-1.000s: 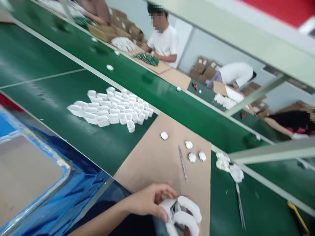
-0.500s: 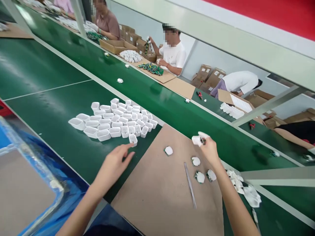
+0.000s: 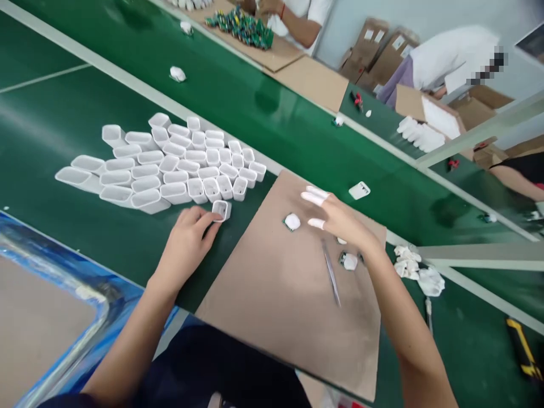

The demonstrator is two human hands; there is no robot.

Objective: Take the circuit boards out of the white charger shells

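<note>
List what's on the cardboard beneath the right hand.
Tweezers and white-topped green circuit boards lie there; the right hand and forearm hide whatever is directly behind them.

Left fingers (image 3: 207, 219) pinch while right fingers (image 3: 317, 196) spread.

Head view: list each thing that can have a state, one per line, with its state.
Near cup, open-topped
Left hand, touching that cup, grip unclear
Right hand, fingers spread, nothing seen held
White case, lying apart from both hands
Other cups, open-topped
Cardboard, flat
Tweezers, lying there
Far carton, open
</note>
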